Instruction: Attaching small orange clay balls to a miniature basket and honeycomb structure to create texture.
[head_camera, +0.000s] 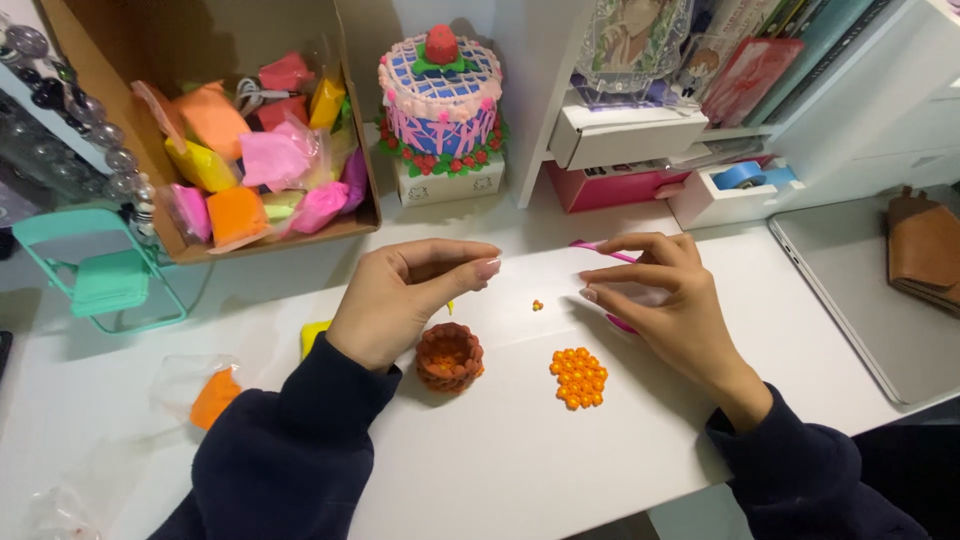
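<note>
Home hobby desk, craft corner. White surface (520, 470) against wall. Cardboard box (100, 60) full of coloured clay packets (270, 158). Decorated clay cake model (440, 100) on small white box. Shelf unit (860, 60) with books, small drawers (620, 135), tape roll (740, 175). Closed laptop (870, 290) at right, mint phone stand (100, 275) at left.
</note>
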